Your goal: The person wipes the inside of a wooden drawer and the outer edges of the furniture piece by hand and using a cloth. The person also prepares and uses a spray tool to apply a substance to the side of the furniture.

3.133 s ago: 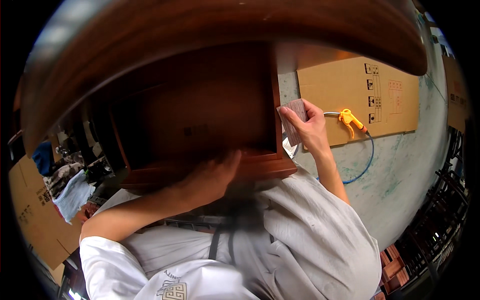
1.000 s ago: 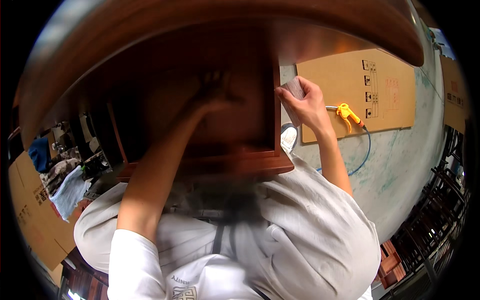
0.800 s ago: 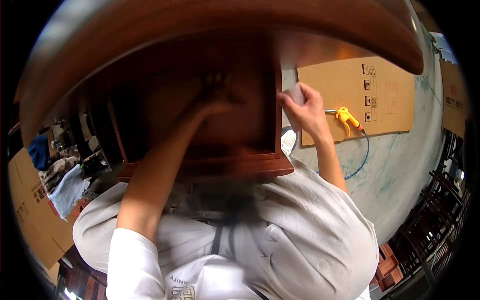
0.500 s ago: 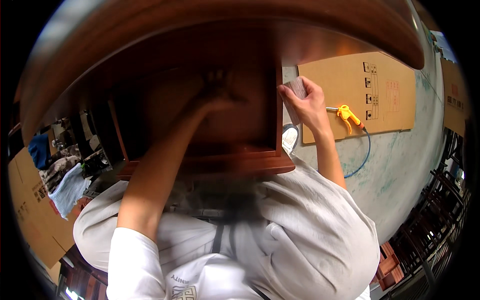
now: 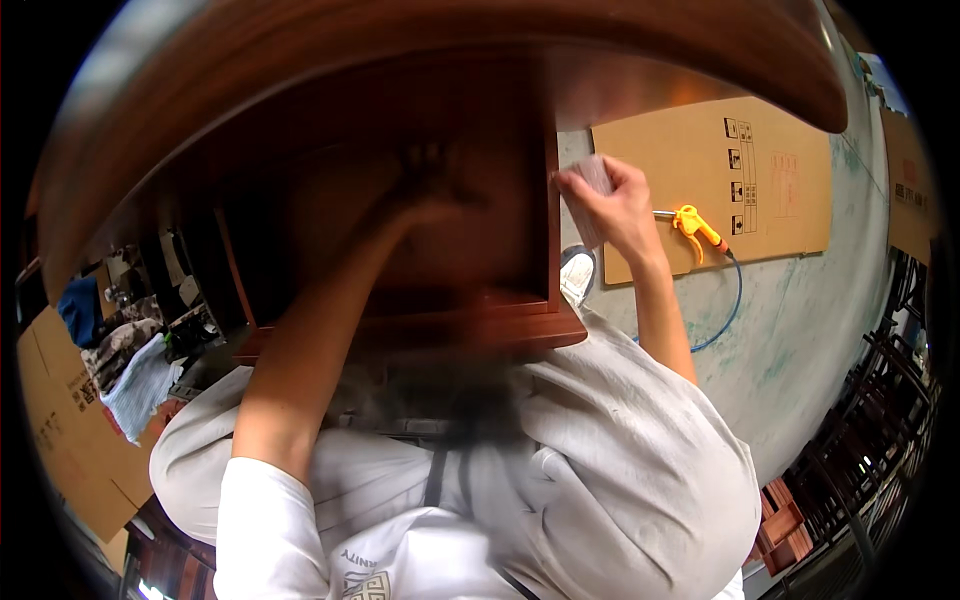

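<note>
A dark reddish-brown wooden drawer [image 5: 530, 325] stands pulled out in front of me, beneath the curved edge of a wooden top [image 5: 600, 30]. Inside it, in deep shade, my left hand [image 5: 432, 188] is at the drawer's bottom with fingers spread, and nothing shows in it. My right hand [image 5: 628, 218] is outside, just right of the drawer's side wall. It grips a flat greyish-brown block [image 5: 582, 222] held upright between thumb and fingers. The block's edge is close to that wall; I cannot tell whether they touch.
On the right, a flat cardboard sheet [image 5: 790, 215] lies on the grey floor [image 5: 800, 320]. A yellow air blow gun [image 5: 695, 228] with a blue hose [image 5: 738, 300] rests by it. Cloths [image 5: 140, 385] and cardboard [image 5: 70, 430] are at left. Dark wooden frames [image 5: 870, 420] stand at far right.
The right hand and its block have shifted very slightly along the drawer's side. My left hand stays spread inside the drawer. The whole view has moved a little.
</note>
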Action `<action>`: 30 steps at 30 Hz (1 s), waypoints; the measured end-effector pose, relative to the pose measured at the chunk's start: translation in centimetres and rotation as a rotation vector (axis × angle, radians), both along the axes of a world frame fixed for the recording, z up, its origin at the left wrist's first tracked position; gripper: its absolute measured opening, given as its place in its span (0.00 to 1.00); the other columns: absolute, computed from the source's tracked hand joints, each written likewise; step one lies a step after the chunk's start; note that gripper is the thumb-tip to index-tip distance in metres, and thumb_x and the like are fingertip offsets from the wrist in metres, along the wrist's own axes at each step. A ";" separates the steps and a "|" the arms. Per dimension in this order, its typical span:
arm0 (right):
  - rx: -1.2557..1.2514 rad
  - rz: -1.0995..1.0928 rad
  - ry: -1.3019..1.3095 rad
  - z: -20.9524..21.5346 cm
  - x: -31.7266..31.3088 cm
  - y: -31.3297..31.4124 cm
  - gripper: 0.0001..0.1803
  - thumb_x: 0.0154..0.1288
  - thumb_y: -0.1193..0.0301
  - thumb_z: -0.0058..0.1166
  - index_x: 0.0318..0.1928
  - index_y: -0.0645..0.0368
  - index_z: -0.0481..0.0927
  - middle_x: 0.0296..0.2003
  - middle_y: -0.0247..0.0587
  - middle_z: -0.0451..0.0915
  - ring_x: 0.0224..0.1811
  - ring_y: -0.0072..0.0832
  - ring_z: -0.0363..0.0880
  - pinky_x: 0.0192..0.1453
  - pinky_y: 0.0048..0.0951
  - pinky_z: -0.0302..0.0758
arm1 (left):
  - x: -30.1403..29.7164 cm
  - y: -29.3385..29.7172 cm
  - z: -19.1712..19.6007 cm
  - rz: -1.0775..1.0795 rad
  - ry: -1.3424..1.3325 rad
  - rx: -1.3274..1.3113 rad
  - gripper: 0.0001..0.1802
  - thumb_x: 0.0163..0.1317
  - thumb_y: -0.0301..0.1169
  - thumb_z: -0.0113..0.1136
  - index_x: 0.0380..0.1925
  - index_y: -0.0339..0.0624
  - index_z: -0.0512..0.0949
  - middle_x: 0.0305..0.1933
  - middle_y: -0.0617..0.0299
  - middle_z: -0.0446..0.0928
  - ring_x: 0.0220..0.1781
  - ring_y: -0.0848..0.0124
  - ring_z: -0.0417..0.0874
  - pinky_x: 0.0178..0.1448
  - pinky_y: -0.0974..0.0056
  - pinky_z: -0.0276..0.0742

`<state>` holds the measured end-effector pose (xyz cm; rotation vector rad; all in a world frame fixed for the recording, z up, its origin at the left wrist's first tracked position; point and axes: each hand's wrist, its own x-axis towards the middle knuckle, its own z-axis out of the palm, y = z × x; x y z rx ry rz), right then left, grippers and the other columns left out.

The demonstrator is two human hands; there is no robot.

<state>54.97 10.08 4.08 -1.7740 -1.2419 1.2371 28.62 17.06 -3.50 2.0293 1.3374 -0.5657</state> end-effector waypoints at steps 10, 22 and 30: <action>0.075 0.045 0.037 -1.4 0.0 -2.9 0.16 0.65 0.61 0.72 0.34 0.63 0.84 0.24 0.32 0.81 0.28 0.17 0.76 0.32 0.28 0.75 | -0.8 -0.4 -1.0 -0.011 -0.067 0.200 0.71 0.49 0.79 0.64 0.82 0.43 0.52 0.81 0.35 0.57 0.81 0.36 0.57 0.82 0.32 0.49; 0.082 0.041 -0.119 0.0 -0.8 0.3 0.20 0.63 0.60 0.73 0.32 0.65 0.80 0.21 0.37 0.76 0.25 0.21 0.72 0.32 0.31 0.74 | -0.2 0.7 0.8 0.021 -0.036 -0.057 0.70 0.49 0.77 0.66 0.82 0.43 0.54 0.81 0.37 0.57 0.81 0.36 0.57 0.82 0.33 0.51; 0.060 0.017 -0.077 -0.6 -0.6 -1.3 0.22 0.64 0.59 0.73 0.31 0.66 0.81 0.21 0.37 0.79 0.27 0.19 0.75 0.33 0.30 0.75 | -1.4 -0.6 -3.2 0.001 -0.067 0.231 0.69 0.50 0.77 0.66 0.81 0.44 0.55 0.78 0.37 0.61 0.77 0.35 0.60 0.80 0.35 0.53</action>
